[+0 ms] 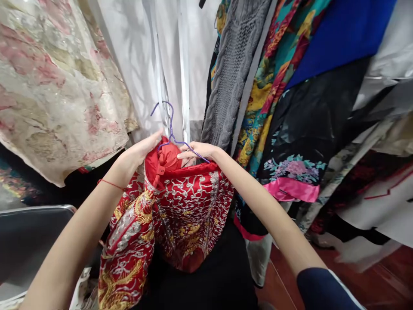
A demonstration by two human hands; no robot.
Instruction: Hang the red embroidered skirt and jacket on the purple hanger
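A red garment (190,206) with dense silver and gold embroidery hangs in front of my body, its red lining showing at the neck opening. A purple wire hanger (172,137) sits in that opening, its hook pointing up and its right arm lying over the garment's edge. My left hand (144,148) is closed on the garment's left shoulder edge, with most of its fingers hidden behind the cloth. On the other side, my right hand (200,150) holds the neck edge beside the hanger, fingers reaching over the lining. An embroidered sleeve (129,254) drapes down at the lower left.
Cream floral cloth (58,86) hangs at the left, above a dark chair (32,249). White rack posts (184,69) stand ahead. To the right hang a grey cable-knit garment (230,82), colourful floral cloth (267,86) and a black pink-trimmed garment (309,129).
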